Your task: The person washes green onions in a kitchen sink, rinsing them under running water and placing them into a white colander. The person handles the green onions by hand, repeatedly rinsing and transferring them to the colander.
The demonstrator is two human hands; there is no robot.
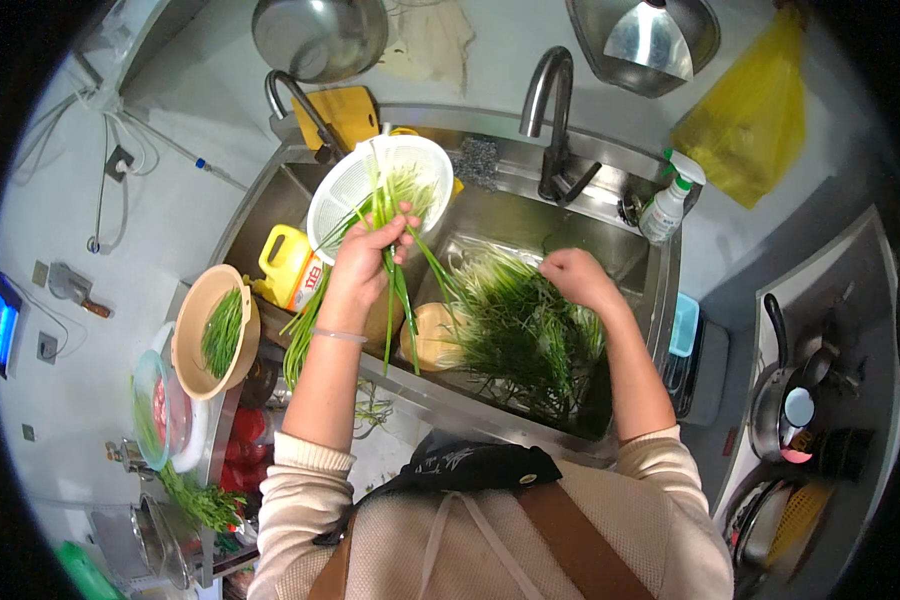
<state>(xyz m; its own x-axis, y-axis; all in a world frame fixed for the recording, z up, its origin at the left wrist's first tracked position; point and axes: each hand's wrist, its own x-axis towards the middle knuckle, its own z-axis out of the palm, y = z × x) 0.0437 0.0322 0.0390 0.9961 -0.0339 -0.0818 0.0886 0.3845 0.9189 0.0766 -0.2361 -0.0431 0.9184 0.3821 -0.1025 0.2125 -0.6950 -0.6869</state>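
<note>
My left hand (379, 251) holds a few long green stalks, likely garlic chives, whose pale ends reach over a white plastic colander (330, 199). The colander rests over the sink's divider area and has more stalks in it. My right hand (576, 279), fingers curled in, is at the upper edge of a large heap of chives (521, 322) in the right sink basin (607, 232). Whether its fingertips pinch a stalk cannot be told. Beside the heap lies a round, pale tan object (431, 336). More green stalks (304, 330) hang by my left forearm.
A yellow jug (283, 262) stands in the left basin. Two faucets rise behind, one on the right (551, 127). A spray bottle (667, 202) stands at the right rear corner. On the left, a beige basin (182, 337) holds green stalks. A yellow bag (757, 120) hangs on the wall.
</note>
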